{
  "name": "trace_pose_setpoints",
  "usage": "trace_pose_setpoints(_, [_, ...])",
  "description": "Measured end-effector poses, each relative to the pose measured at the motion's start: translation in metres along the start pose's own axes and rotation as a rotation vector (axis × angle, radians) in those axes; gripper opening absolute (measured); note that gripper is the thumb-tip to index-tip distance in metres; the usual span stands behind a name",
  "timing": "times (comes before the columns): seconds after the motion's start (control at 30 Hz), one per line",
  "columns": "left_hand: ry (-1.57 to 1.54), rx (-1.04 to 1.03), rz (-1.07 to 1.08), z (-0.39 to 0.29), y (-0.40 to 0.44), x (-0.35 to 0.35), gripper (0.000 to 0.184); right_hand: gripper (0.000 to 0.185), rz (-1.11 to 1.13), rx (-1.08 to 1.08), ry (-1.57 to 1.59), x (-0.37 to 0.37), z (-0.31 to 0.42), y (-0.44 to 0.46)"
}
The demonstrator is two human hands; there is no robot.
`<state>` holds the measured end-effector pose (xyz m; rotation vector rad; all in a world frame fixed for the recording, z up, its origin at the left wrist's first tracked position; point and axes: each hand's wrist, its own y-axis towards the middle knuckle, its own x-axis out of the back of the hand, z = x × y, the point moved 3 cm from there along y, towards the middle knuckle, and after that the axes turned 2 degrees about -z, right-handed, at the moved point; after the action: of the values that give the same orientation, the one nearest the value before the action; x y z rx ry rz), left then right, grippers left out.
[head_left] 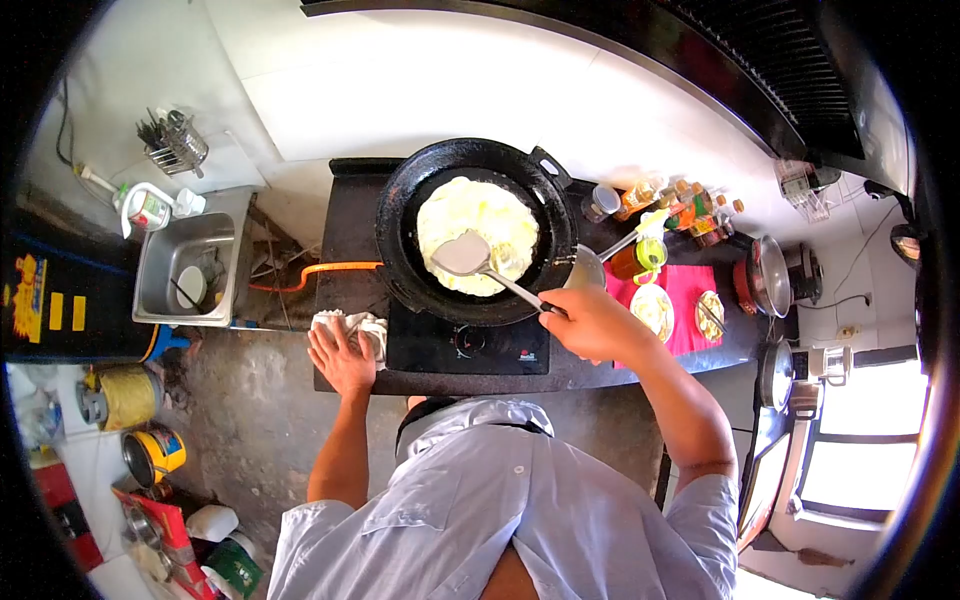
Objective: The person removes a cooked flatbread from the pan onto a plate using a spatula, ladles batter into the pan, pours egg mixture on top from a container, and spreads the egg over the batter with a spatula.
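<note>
A large black wok (400,262) sits on the stove at the middle of the counter. Inside it lies a round, pale yellow egg omelette (460,205). My right hand (590,322) is closed around the dark handle of a metal spatula (463,254), whose blade rests on or just over the omelette. At the counter's front left corner, my left hand (343,355) lies with its fingers spread on a crumpled whitish cloth (372,332). Below the wok is the black cooktop panel (470,350) with its round knob.
Right of the wok, a pink cloth (688,290) carries two plates of food (652,312). Behind it stand several bottles (690,205) and jars. A steel pan (770,277) is farther right. The sink (190,260) is at left, and an orange hose (320,268) runs to the stove.
</note>
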<state>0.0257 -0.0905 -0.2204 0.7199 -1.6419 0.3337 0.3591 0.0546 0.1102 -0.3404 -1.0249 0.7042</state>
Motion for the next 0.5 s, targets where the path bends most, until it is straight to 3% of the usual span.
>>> trace_pose_setpoints(0.1, [-0.002, -0.008, -0.013, 0.000, -0.001, 0.000, 0.069, 0.027, -0.040, 0.020, 0.010, 0.011, -0.005, -0.014])
trace_pose_setpoints(0.23, [-0.001, -0.013, -0.023, 0.001, -0.001, -0.002, 0.069, 0.028, -0.059, -0.014, 0.044, 0.023, -0.014, -0.026])
trace_pose_setpoints(0.37, [0.006, -0.013, -0.026, -0.001, 0.000, -0.002, 0.069, 0.029, -0.179, 0.171, -0.074, 0.017, -0.038, -0.014])
trace_pose_setpoints(0.47, [0.003, -0.014, -0.021, 0.000, 0.000, -0.002, 0.069, 0.030, -0.088, 0.018, 0.103, 0.008, -0.030, -0.010])
trace_pose_setpoints(0.5, [-0.003, -0.016, -0.026, 0.000, 0.000, -0.003, 0.069, 0.029, -0.129, 0.065, 0.087, 0.005, -0.029, -0.007])
